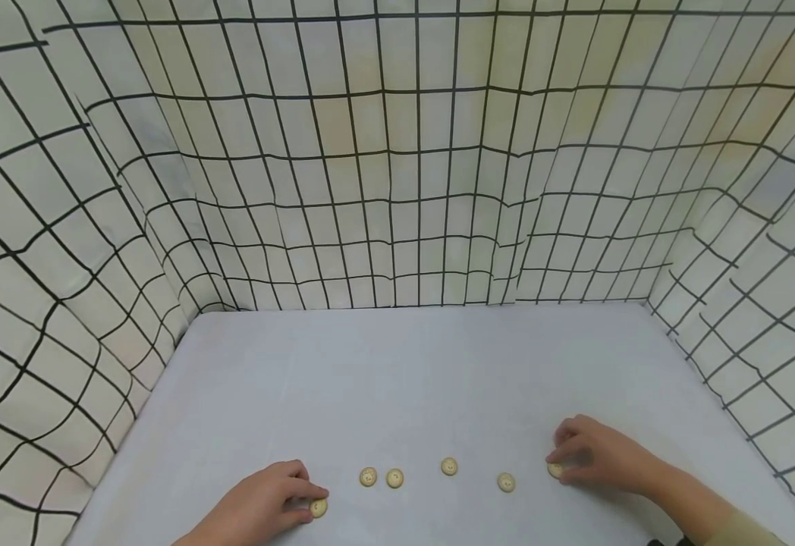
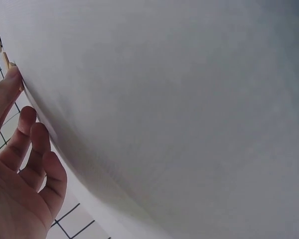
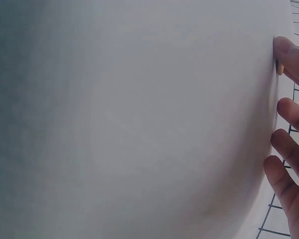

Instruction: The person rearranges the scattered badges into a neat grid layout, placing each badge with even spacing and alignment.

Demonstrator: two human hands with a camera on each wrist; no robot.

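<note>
Several round, cream-coloured buttons lie in a loose row across the white table. My left hand [image 1: 261,504] pinches the leftmost button [image 1: 318,508] between thumb and index finger, low over or on the tabletop. At the row's other end, my right hand [image 1: 602,455] pinches the rightmost button [image 1: 556,470] in the same way. Between the hands lie a pair of close-set buttons, one at left [image 1: 368,476] and one beside it [image 1: 394,478], then a middle button [image 1: 448,466] and another [image 1: 506,482] nearer the right hand. In both wrist views the other fingers are loosely bent.
The white tabletop [image 1: 397,379] stretches back to a white curtain [image 1: 404,174] with a black grid pattern, which also hangs at both sides. Something small and dark [image 1: 684,541] shows at the bottom edge by the right sleeve [image 1: 742,531].
</note>
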